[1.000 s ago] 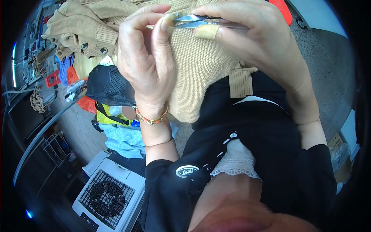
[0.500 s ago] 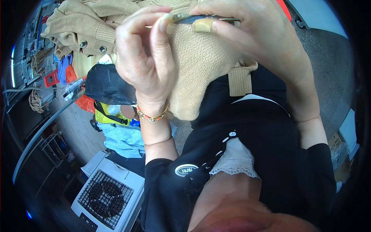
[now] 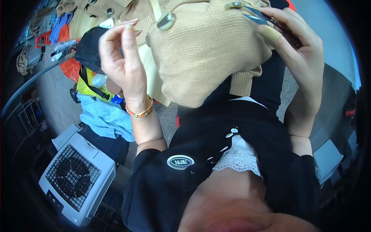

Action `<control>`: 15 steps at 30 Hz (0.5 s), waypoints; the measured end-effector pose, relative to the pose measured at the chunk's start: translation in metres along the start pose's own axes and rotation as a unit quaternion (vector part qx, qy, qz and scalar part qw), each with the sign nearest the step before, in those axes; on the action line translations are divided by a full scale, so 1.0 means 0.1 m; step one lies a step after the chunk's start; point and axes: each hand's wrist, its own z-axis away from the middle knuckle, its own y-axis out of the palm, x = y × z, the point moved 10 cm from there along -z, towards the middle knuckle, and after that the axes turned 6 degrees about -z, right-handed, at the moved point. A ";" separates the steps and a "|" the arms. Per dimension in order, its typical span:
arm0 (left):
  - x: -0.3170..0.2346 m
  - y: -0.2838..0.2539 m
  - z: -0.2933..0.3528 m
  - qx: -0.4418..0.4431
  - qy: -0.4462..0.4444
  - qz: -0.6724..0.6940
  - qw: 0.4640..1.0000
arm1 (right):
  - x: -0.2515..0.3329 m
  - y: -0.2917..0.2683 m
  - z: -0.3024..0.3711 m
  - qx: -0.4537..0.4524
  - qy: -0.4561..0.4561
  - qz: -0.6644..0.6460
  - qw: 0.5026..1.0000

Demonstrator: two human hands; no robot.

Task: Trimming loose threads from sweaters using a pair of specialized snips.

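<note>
The right hand had its fingers wrapped around scissors, blades parted beside a dark button on the beige knit cardigan, which lay bunched before the person's black clothing. The left hand hovered left of another button, fingertips nearly together; whether they gripped anything could not be told.

Buttons on knit garment, scissors at right, fan unit lower left
</note>
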 end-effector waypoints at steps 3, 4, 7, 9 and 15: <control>0.10 0.10 0.06 0.066 -0.009 0.016 0.998 | 0.12 -0.04 0.01 -0.022 -0.017 0.042 0.999; 0.13 0.18 0.07 0.095 -0.025 0.033 0.995 | 0.14 -0.07 0.01 -0.038 0.003 0.041 0.998; -0.05 0.34 0.03 0.145 0.053 0.002 0.988 | 0.20 -0.05 -0.02 -0.035 0.000 0.048 0.998; -0.07 0.32 0.04 0.141 0.055 0.003 0.989 | 0.35 0.12 -0.08 -0.001 -0.050 0.063 0.997; -0.21 0.18 0.02 0.061 0.128 -0.029 0.989 | 0.69 0.48 -0.13 0.097 -0.143 0.040 0.984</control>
